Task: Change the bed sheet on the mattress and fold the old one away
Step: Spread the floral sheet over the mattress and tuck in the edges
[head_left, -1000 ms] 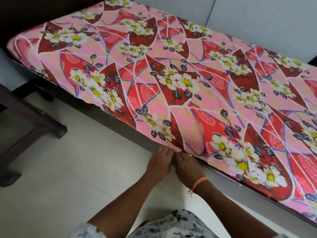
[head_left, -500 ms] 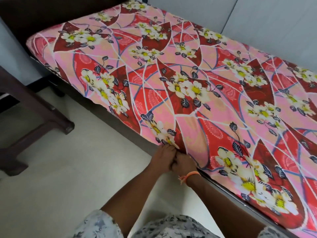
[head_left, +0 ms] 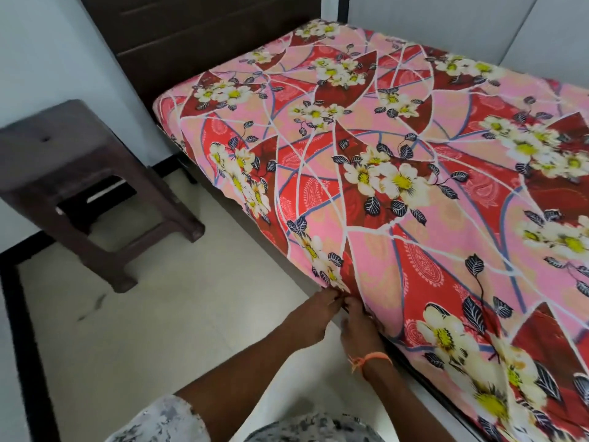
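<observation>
Tucking looks like the step in hand: left hand (head_left: pixel 310 320) and right hand (head_left: pixel 358 327) pinch the pink-and-red floral cotton sheet (head_left: pixel 398 173) at the mattress's six-o'clock edge; next, pushing it under.

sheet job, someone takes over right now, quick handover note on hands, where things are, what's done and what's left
Left hand and right hand: side by side at the near edge of the bed, fingers at the sheet's hem; whether they pinch it cannot be told.
Sheet: floral, spread flat over the mattress, reaching the headboard.
Stool: on the floor, left of the bed.
Done: sheet laid out smooth on top.
Left: probably finish tucking this edge. No second sheet is in view, so the folding cannot be judged.
</observation>
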